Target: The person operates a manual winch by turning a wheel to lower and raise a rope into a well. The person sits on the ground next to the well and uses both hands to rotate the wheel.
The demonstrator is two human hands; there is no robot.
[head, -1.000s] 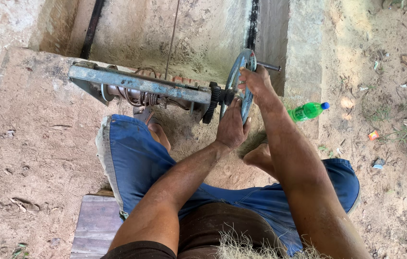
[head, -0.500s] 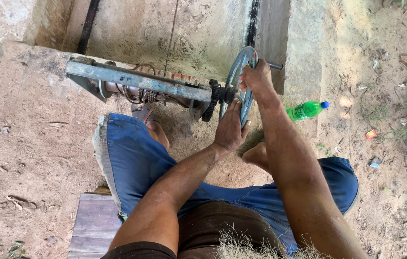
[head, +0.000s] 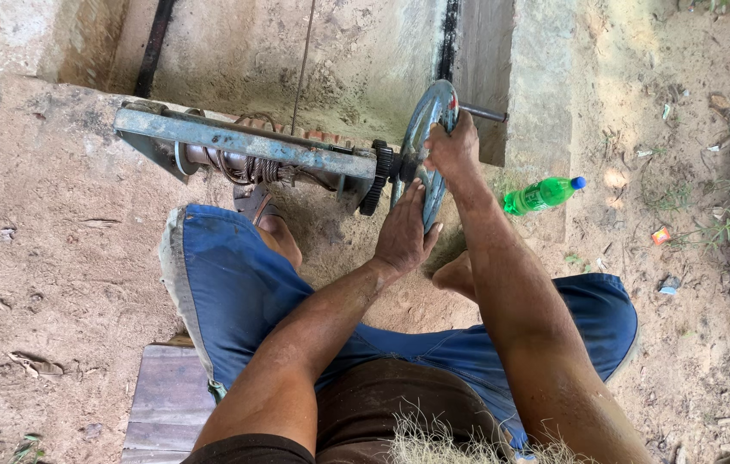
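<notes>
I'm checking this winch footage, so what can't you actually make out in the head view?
- Right hand palm and its grip on the wheel: hidden by the hand's own back.
- Cable drum: mostly hidden under the metal frame.
- Left hand fingertips: hidden behind the wheel's rim.
- Litter on the ground: too small.

The handwheel (head: 428, 155) is cast metal under worn blue paint, matt and chipped, with a bare steel crank handle (head: 481, 112) jutting from its rim. The left hand (head: 404, 236) and right hand (head: 451, 148) rest on that rough painted metal. The winch frame (head: 236, 142) is flaking blue-grey steel; its drum carries dull, greasy wire cable (head: 249, 167). The shorts (head: 236, 292) are faded blue denim. The bottle (head: 541, 195) is glossy green plastic. The plank (head: 167, 404) is weathered grey wood. The ground (head: 47, 258) is dry, gritty sand.
</notes>
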